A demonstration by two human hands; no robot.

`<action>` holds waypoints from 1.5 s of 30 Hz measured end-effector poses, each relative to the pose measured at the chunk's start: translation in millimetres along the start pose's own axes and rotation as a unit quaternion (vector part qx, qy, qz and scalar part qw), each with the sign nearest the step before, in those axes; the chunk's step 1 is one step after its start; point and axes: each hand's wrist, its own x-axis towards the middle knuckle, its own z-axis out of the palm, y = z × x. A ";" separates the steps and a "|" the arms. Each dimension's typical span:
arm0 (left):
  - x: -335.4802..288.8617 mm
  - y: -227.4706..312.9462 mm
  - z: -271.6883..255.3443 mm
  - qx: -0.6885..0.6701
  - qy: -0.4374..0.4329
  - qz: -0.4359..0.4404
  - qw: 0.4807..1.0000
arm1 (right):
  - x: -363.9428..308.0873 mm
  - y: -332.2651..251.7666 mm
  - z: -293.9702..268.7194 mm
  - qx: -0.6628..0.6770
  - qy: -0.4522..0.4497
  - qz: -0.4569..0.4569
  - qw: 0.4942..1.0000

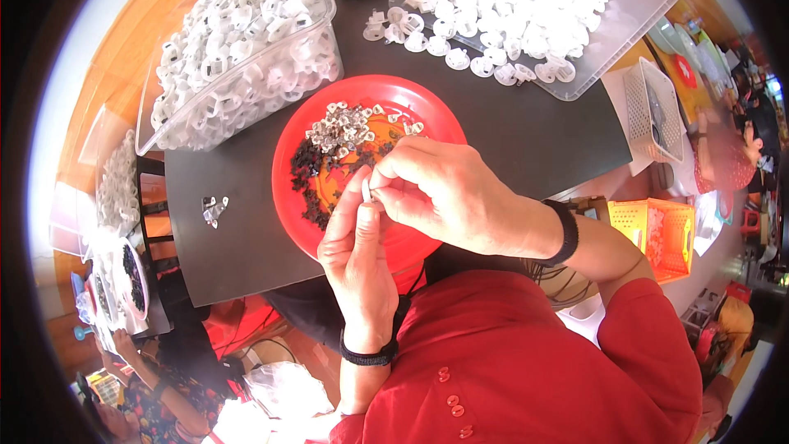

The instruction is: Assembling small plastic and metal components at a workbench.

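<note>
Over the front half of a round red tray (pixel 448 119), both my hands meet at the fingertips. A small pale piece (pixel 366 191) sits between them; its exact kind is too small to tell. My left hand (pixel 359 255) pinches it from below with thumb and fingers. From the right, my right hand (pixel 448 189) closes its thumb and forefinger on the same piece. Beyond the fingers, the tray holds a heap of small shiny metal clips (pixel 341 127) and, along its left side, many small black pieces (pixel 306 166).
A clear bin (pixel 246 86) heaped with white plastic parts stands at the back left. Another clear tray (pixel 612 41) of white parts lies back right, some spilling onto the dark table (pixel 534 127). A few clips (pixel 214 210) lie at left. Other people sit at both sides.
</note>
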 end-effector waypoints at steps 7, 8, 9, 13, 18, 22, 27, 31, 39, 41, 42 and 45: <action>2.0 -2.0 -7.2 -0.008 -0.017 0.004 1.000 | -0.1 7.1 0.0 0.005 -0.024 -0.012 1.000; 2.6 -1.1 -7.1 -0.022 -0.041 -0.006 0.999 | 2.0 5.9 -4.4 0.001 -0.040 0.005 0.999; 2.9 -0.3 -6.6 -0.035 -0.065 -0.017 0.997 | 5.2 3.9 -9.1 -0.003 -0.056 0.021 0.998; 0.9 4.6 -1.8 -0.054 -0.080 -0.024 0.995 | 53.7 -5.3 -35.4 -0.071 -0.050 -0.013 0.996; -0.7 6.6 1.2 -0.025 -0.059 -0.023 0.998 | 169.2 -30.0 -56.4 -0.093 0.079 -0.167 0.978; 2.8 4.2 -6.4 -0.074 -0.014 -0.029 0.997 | 188.8 -16.1 -64.3 -0.119 0.104 -0.159 0.975; 1.3 4.0 -8.9 -0.085 -0.017 -0.030 0.996 | 138.8 51.8 -96.2 -0.313 0.005 -0.005 0.950; 1.0 4.9 -7.7 -0.085 -0.022 -0.034 0.996 | 89.5 102.2 -110.8 -0.421 -0.052 0.089 0.901; 1.9 1.5 -6.4 -0.074 -0.034 -0.027 0.996 | 61.6 123.9 -107.6 -0.358 -0.048 0.101 0.927; 2.8 0.9 -5.7 -0.069 -0.037 -0.025 0.997 | 59.0 118.0 -108.2 -0.335 -0.022 0.096 0.937; 2.5 1.2 -5.4 -0.057 -0.035 -0.021 0.998 | 59.3 110.8 -106.3 -0.310 0.002 0.089 0.947; 0.2 2.0 -4.0 -0.027 -0.032 -0.010 0.999 | 56.0 68.3 -98.6 -0.060 -0.011 0.179 0.982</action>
